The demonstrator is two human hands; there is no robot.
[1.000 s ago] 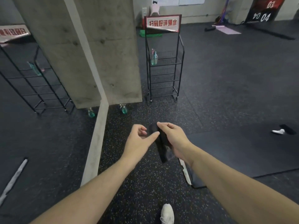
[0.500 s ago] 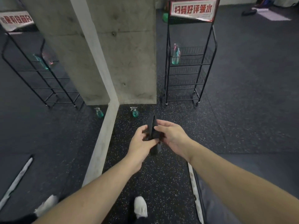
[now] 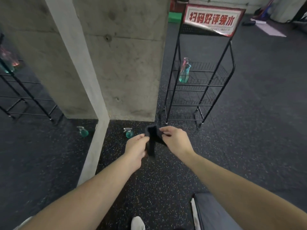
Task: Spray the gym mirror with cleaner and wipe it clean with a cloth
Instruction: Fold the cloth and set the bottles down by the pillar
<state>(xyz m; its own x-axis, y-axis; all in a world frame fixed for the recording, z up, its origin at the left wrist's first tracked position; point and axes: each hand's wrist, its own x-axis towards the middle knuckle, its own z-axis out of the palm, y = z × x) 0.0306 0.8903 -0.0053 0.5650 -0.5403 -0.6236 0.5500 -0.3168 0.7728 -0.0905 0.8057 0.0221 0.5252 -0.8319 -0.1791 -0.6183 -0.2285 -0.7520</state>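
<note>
Head view: both hands' fingers point(image 3: 163, 130) pinch the black cloth point(image 3: 153, 138); spray bottle point(image 3: 128, 132) beyond, wire rack point(image 3: 199, 85) behind.

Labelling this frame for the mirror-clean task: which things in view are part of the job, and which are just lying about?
Part of the job:
- black cloth, held by left hand and right hand
- spray bottle on the floor by the pillar
- mirror on the left

Lying about:
- wire rack with red sign
- bottle on the rack shelf
- concrete pillar
- purple mat
</note>
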